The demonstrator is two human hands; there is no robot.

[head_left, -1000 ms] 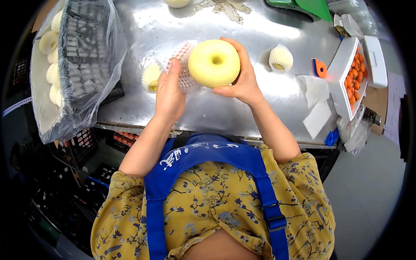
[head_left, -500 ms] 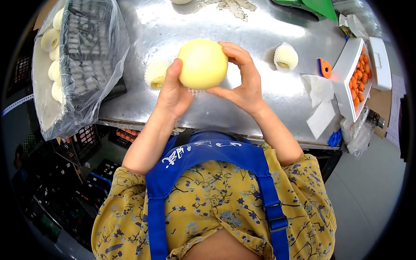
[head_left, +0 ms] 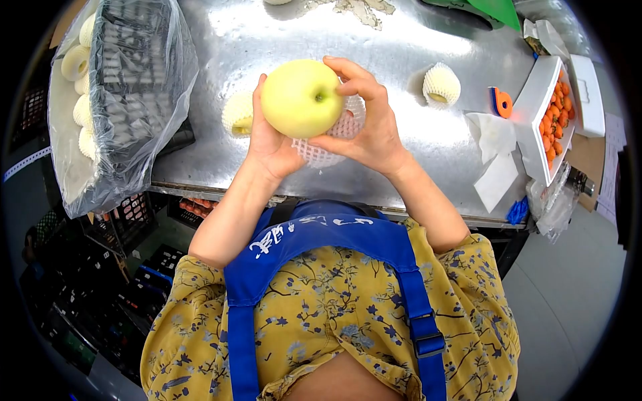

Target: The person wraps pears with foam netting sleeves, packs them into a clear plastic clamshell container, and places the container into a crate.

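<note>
Between my hands, above the metal table, is a large pale yellow-green apple point(head_left: 298, 100) with its stem hollow turned to the right. My left hand point(head_left: 271, 144) cups it from the left and below, the thumb along its side. My right hand point(head_left: 374, 127) curves round its right side, fingertips close to the hollow. Beneath the apple, a white foam net point(head_left: 317, 154) shows between the hands; whether a hand holds it I cannot tell. Left of my left hand lies a foam-netted fruit point(head_left: 237, 110), and another netted fruit point(head_left: 441, 85) lies to the right.
At left, a plastic-lined crate point(head_left: 134, 80) stands with several foam nets along its side. On the right are an orange tape dispenser point(head_left: 500, 103), white paper point(head_left: 496, 180) and a white box point(head_left: 531, 127) of small orange-red fruits. A green object point(head_left: 478, 10) sits at the back.
The apple has been turned, so its stem hollow now shows on the right. It has shifted slightly left, and more of the foam net is visible below it.
</note>
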